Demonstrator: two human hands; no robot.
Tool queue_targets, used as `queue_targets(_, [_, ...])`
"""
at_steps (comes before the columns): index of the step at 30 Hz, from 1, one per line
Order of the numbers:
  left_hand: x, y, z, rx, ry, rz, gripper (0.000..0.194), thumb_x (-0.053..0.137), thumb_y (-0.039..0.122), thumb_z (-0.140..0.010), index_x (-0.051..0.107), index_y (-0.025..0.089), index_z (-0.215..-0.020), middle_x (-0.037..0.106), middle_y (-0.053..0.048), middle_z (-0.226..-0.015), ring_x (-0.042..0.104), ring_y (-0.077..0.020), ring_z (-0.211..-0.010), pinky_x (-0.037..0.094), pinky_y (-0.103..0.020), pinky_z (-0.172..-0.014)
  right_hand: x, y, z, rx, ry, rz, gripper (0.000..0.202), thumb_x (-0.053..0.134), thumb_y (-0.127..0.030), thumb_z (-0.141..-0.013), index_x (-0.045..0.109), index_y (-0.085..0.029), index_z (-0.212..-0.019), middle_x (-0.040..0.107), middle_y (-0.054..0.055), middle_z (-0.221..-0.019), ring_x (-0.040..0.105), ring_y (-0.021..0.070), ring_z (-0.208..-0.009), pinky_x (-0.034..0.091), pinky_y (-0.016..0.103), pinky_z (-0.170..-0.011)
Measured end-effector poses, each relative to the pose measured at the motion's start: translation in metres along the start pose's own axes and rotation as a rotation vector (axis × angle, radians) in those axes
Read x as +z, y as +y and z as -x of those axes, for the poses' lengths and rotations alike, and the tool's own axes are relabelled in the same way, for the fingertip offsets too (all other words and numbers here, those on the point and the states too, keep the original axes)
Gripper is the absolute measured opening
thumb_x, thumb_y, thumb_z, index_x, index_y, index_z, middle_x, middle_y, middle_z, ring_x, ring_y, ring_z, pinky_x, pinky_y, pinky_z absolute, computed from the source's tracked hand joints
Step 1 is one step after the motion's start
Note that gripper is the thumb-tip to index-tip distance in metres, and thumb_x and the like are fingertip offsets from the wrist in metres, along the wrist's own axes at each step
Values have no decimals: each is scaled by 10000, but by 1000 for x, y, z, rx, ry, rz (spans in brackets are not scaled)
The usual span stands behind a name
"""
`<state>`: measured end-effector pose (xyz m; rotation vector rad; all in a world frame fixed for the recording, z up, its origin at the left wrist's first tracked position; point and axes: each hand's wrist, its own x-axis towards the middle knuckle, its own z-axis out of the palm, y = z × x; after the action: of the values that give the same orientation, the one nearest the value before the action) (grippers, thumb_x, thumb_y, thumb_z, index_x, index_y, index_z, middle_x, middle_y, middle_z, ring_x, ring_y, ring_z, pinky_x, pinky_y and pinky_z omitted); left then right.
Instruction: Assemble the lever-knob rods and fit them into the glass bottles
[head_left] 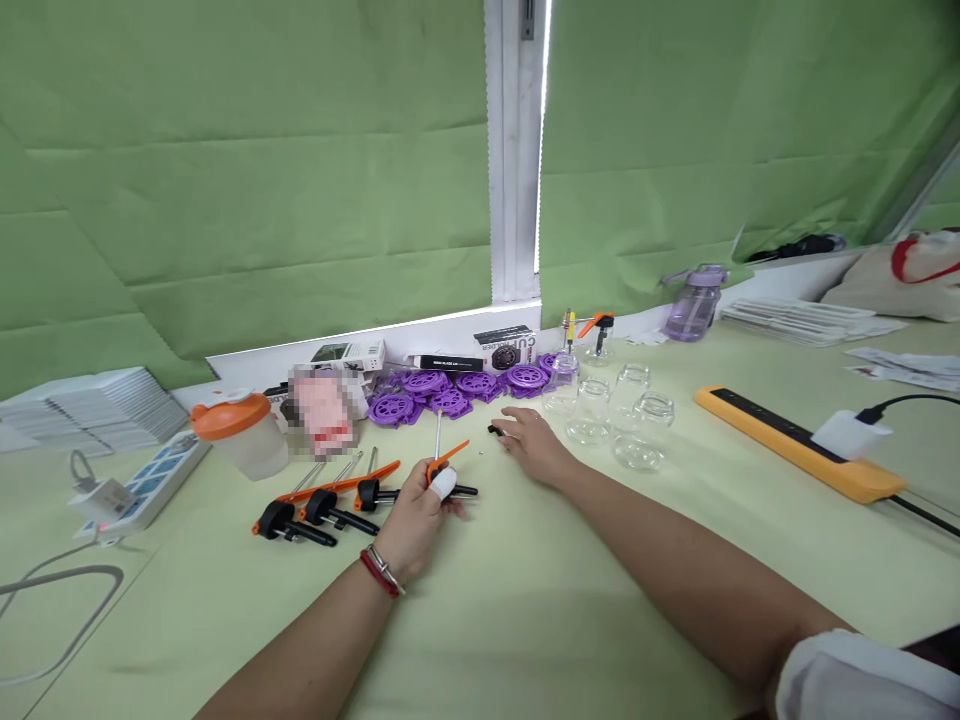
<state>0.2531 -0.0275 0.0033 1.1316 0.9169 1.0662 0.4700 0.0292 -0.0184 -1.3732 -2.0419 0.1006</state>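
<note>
My left hand [418, 515] grips a black-and-orange part [466, 491], just right of three similar assemblies [322, 506] on the table [540, 610]. My right hand [538, 447], left of the glass jars [590, 425], has its curled fingertips at a small black piece [495, 430]; I cannot tell whether they pinch it.

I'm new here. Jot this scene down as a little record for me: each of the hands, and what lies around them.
Left hand: holds a black piece with an orange strip
Right hand: at a small black part; firm grip unclear
Left of left hand: similar black-and-orange assemblies
Beyond the hands: purple discs
Beyond right hand: clear glass jars
Farther left: orange-lidded cup; white power strip
Farther right: yellow-orange power strip
Surface: pale green tabletop
</note>
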Motion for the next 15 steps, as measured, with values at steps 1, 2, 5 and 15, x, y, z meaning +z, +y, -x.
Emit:
queue_targets(1, [0, 0, 0, -3, 5, 26, 293, 638, 376, -737, 500, 184, -909, 474, 19, -822, 518, -96, -631, 473, -272, -609, 3, 6, -1, 18, -77, 23, 297, 468, -241, -884, 629, -183, -1127, 512, 133, -1278, 437, 274, -1164, 352, 423, -953])
queue_targets(2, [0, -1, -1, -4, 10, 48, 289, 642, 372, -734, 505, 185, -907, 473, 21, -820, 517, -94, -634, 473, -270, -608, 5, 10, -1, 39, -136, 35, 299, 471, -255, -883, 636, -183, -1122, 524, 129, -1270, 447, 272, -1159, 351, 413, -956])
queue_targets(5, [-2, -3, -2, 4, 22, 100, 274, 648, 362, -731, 522, 183, -896, 476, 20, -818, 525, -99, -651, 475, -270, -603, 6, 14, -1, 153, -197, 40, 276, 534, -275, -847, 656, -189, -1079, 617, 100, -1139, 500, 248, -1099, 369, 352, -927])
queue_targets(15, [-10, -4, -9, 22, 93, 182, 242, 656, 343, -728, 518, 179, -842, 511, 10, -819, 534, -105, -653, 470, -269, -595, -1, 10, 1, 415, -130, -10, 214, 615, -133, -730, 653, -154, -939, 654, 57, -849, 588, 167, -761, 424, 247, -655])
